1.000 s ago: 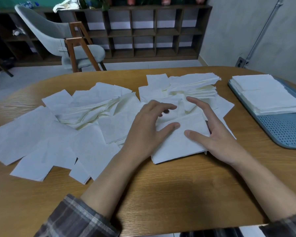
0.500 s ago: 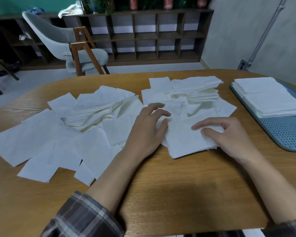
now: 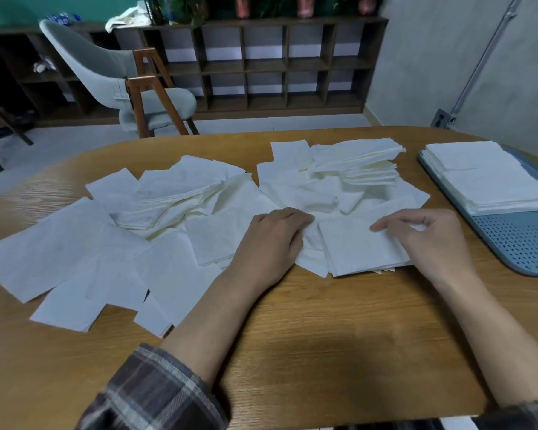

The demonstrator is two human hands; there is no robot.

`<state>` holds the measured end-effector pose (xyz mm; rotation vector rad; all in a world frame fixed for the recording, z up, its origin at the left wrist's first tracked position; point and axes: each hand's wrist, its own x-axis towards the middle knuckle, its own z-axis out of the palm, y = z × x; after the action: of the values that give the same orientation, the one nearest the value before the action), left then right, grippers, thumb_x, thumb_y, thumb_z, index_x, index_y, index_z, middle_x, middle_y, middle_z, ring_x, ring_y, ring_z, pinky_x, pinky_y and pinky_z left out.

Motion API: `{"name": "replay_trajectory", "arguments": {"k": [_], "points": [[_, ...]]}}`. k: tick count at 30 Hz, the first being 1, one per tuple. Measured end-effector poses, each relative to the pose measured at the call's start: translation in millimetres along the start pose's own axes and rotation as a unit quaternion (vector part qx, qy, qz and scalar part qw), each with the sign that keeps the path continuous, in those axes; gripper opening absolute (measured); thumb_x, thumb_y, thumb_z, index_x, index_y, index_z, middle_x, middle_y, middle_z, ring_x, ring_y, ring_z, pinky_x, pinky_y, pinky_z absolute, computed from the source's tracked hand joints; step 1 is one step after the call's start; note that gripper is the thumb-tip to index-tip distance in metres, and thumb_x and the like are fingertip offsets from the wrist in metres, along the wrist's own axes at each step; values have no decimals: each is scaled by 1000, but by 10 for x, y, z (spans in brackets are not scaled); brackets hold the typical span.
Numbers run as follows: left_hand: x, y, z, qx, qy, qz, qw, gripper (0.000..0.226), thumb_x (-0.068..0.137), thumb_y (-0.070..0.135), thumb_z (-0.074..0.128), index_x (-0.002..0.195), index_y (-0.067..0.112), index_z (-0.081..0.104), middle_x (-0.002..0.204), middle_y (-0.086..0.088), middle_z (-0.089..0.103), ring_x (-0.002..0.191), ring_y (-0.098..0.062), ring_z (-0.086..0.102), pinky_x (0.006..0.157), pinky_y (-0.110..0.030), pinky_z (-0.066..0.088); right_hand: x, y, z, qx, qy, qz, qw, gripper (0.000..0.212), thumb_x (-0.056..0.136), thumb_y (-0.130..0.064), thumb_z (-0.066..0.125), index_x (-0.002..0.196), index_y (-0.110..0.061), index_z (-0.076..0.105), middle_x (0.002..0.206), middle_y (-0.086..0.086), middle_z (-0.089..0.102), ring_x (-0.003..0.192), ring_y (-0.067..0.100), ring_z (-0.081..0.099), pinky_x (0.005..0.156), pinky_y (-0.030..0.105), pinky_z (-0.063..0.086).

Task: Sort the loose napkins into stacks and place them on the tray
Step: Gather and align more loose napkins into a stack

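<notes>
A small stack [image 3: 359,251] sits on the tabletop [image 3: 339,336] between both hands. The right hand [image 3: 429,240] pinches its right edge. The left hand [image 3: 271,240] lies curled against the loose napkins [image 3: 106,243]; whether it grips any, I cannot tell. The sheets look light, limp and slippery, so I'd clamp both edges before lifting the stack to the tray [image 3: 525,252].

Loose white square paper napkins [image 3: 59,252]: matt, faintly embossed. Oval brown wooden table [image 3: 323,342]: smooth, grained, slightly glossy. Blue-grey perforated plastic tray [image 3: 516,243]: matt. Plaid woven cloth sleeve [image 3: 156,395]: soft-looking.
</notes>
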<state>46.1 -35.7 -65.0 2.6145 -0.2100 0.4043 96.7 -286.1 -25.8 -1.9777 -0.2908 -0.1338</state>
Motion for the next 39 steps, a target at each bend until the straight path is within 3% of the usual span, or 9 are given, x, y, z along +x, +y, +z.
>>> {"name": "replay_trajectory", "arguments": {"k": [3, 11, 15, 17, 23, 28, 31, 34, 39], "points": [[-4, 54, -36, -17, 25, -16, 999, 33, 103, 18, 59, 135, 20, 68, 123, 5, 72, 115, -21, 64, 99, -50, 49, 6, 10, -8, -2, 4, 5, 1000, 31, 89, -5, 66, 72, -25, 83, 89, -15, 80, 106, 0, 68, 104, 30, 44], [89, 185, -95, 31, 40, -46, 998, 52, 106, 29, 56, 157, 28, 44, 95, 8, 66, 94, -18, 59, 91, -41, 41, 1, 4, -19, -20, 20, 23, 999, 31, 88, -9, 68, 66, -26, 82, 86, -19, 79, 103, -1, 66, 91, 20, 41], [170, 149, -25, 34, 95, -26, 995, 19, 101, 26, 65, 117, 24, 76, 90, 6, 63, 86, -20, 63, 84, -44, 43, 3, 22, -11, -25, 16, 23, 999, 32, 89, -10, 67, 66, -27, 82, 87, -19, 79, 104, -1, 66, 91, 22, 41], [168, 128, -9, -1, 156, -22, 988, 11, 96, 23, 72, 104, 22, 80, 93, 5, 60, 82, -17, 59, 81, -45, 47, 2, 18, -16, -22, 14, 24, 999, 32, 89, -10, 68, 66, -27, 82, 86, -20, 79, 102, -4, 66, 91, 21, 40], [140, 250, -279, -164, 250, -23, 954, 6, 96, 17, 75, 100, 14, 77, 118, 5, 63, 112, -8, 61, 96, -26, 48, -16, 4, -17, -9, 7, 16, 1000, 31, 91, -9, 68, 69, -25, 82, 87, -18, 79, 99, -7, 65, 89, 16, 39], [20, 329, -588, -281, 255, -60, 923, 11, 101, 13, 67, 92, 10, 71, 87, 4, 71, 88, -14, 67, 83, -33, 56, -38, -30, -15, 17, 0, 2, 1000, 35, 94, -4, 63, 72, -24, 82, 89, -16, 79, 99, -6, 66, 87, 12, 40], [-28, 355, -745, -338, 227, -77, 910, 15, 103, 12, 65, 90, 8, 72, 81, -5, 67, 78, -11, 61, 72, -27, 50, -63, -117, 16, 71, -35, -19, 997, 33, 98, -2, 59, 83, -19, 84, 97, -12, 80, 106, -3, 67, 92, 11, 40], [-72, 418, -857, -373, 179, -100, 905, 16, 103, 18, 67, 92, 12, 76, 88, -18, 68, 77, -15, 58, 70, -27, 46, -92, -249, 89, 103, -107, -35, 988, 27, 104, -14, 59, 95, -17, 84, 108, -10, 80, 117, 1, 66, 106, 24, 41], [-114, 484, -1035, -410, 135, -147, 890, 17, 101, 26, 72, 91, 14, 79, 82, 1, 76, 75, -8, 71, 64, -18, 51, -66, -469, 251, 191, -154, -22, 969, 46, 83, -67, 60, 96, -31, 85, 116, -9, 79, 119, 7, 69, 109, 36, 42]]}}
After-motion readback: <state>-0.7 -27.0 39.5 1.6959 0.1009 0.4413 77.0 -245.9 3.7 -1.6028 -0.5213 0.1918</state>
